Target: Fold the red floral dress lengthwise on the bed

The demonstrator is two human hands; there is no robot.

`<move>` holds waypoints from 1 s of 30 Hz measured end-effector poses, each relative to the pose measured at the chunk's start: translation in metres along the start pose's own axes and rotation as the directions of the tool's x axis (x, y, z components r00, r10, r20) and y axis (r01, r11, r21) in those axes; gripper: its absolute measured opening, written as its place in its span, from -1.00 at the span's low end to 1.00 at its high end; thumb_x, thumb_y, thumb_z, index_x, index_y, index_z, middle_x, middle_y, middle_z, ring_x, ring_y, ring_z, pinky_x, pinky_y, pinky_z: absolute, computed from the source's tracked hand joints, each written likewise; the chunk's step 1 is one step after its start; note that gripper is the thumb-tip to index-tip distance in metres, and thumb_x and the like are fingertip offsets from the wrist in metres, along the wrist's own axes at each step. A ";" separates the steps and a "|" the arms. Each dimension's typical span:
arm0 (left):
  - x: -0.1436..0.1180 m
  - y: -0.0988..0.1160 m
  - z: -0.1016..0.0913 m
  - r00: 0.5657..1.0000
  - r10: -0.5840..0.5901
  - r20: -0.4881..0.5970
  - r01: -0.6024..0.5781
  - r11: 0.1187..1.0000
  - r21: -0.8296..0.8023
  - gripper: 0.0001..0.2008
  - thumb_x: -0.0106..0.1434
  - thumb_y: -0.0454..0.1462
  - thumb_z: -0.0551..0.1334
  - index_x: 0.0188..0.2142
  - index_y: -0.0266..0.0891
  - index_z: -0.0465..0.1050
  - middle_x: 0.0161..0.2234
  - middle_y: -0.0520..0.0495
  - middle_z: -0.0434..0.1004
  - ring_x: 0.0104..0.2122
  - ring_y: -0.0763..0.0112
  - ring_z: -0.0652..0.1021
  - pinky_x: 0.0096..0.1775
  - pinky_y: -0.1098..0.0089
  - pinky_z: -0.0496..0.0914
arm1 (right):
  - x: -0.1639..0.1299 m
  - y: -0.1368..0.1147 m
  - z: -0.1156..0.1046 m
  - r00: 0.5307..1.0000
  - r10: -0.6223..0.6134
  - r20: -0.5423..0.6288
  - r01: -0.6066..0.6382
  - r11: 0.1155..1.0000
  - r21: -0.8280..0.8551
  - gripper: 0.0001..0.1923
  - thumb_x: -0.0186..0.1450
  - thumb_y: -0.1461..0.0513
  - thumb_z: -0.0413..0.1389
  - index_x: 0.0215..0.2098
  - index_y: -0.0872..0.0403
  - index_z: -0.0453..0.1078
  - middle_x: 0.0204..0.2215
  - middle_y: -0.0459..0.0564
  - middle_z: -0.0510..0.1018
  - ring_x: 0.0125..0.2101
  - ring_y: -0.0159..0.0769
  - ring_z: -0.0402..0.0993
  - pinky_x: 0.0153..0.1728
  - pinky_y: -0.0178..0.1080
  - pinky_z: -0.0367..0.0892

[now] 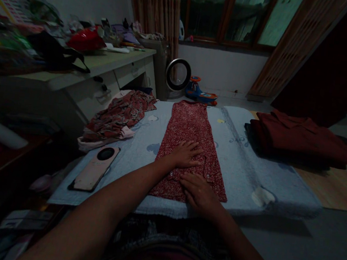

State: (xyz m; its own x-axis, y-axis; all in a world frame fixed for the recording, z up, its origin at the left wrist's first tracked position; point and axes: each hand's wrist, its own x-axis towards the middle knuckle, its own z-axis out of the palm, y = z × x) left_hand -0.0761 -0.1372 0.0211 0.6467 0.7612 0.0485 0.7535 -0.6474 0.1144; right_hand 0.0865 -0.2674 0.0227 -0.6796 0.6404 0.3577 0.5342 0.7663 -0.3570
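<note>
A red patterned garment (190,144) is laid out long and narrow down the middle of the frame, on a pale blue padded mat (243,165). The left hand (186,153) is pressed flat on it at centre, fingers spread, nothing gripped. The right hand (199,194) is laid flat just below that, on the garment's near end, also opened out with nothing clamped. The two hands are close but not touching, as far as can be seen in the dim light.

A phone (94,169) is parked face down at the mat's lower left corner. A crumpled floral cloth (118,114) is bunched at centre left, and dark red folded clothes (298,136) are stacked at the right. A cluttered desk (106,64) is seen upper left.
</note>
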 end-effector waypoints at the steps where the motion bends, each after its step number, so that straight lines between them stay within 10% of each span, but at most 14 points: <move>1: 0.000 0.000 0.000 1.000 -0.001 -0.004 0.001 1.000 -0.002 -0.35 0.36 0.17 0.02 0.35 0.03 0.12 0.41 -0.13 0.01 0.37 0.01 0.09 0.28 -0.08 0.01 | -0.002 0.000 0.000 1.000 0.004 0.013 -0.004 1.000 0.003 -0.57 0.33 0.36 0.01 0.14 0.06 0.40 0.10 0.13 0.52 0.16 -0.15 0.38 0.19 0.08 0.28; 30: -0.001 -0.005 0.007 0.998 0.017 -0.061 -0.020 0.999 -0.049 -0.31 0.35 0.22 -0.04 0.35 0.02 0.13 0.41 -0.17 0.01 0.36 -0.04 0.10 0.29 -0.09 0.00 | 0.022 -0.016 -0.010 0.999 -0.035 0.040 0.027 0.981 0.195 -0.66 0.35 0.34 -0.02 0.00 0.09 0.51 -0.03 0.04 0.62 0.01 -0.23 0.51 0.13 -0.12 0.37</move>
State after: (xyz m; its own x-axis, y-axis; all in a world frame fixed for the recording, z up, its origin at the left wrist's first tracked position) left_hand -0.0800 -0.1350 0.0130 0.6510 0.7510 0.1103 0.7337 -0.6598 0.1623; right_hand 0.0685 -0.2652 0.0448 -0.7177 0.6104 0.3351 0.4076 0.7585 -0.5084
